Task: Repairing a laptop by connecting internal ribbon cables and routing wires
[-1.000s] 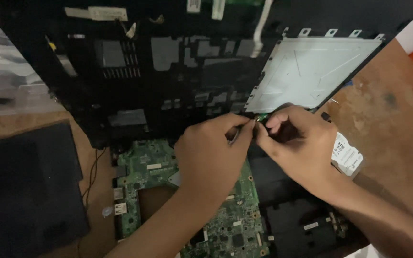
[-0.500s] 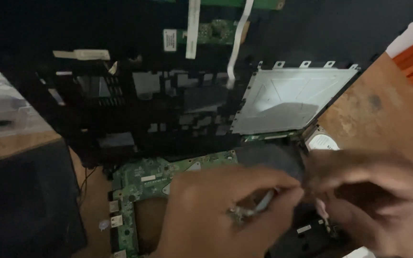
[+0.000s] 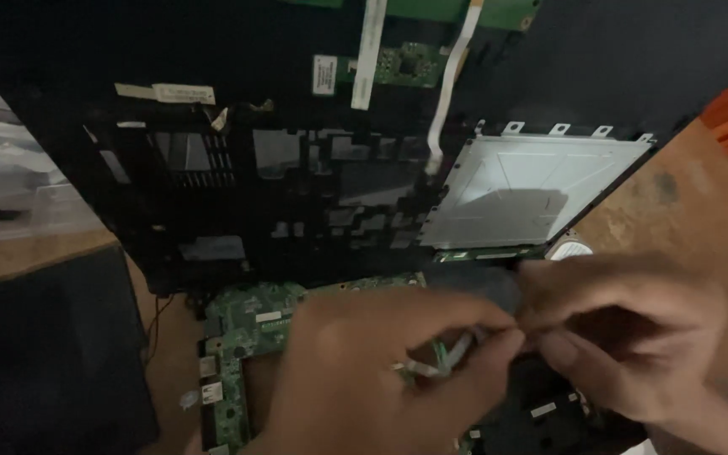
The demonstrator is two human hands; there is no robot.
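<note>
A person's left hand [image 3: 381,371] and right hand [image 3: 625,337] meet over a green circuit board [image 3: 246,337], fingertips pinched together on a thin flat ribbon cable [image 3: 448,358] between them. Above, the black laptop chassis [image 3: 238,194] lies open on the wooden surface [image 3: 676,202]. The cable appears mid-handling at its connector; the next move calls for a light, steady touch.

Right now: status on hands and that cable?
Left hand and right hand both pinching thin flat cable over green board. Motion blur. Raised black cover behind, not obstructing.
</note>
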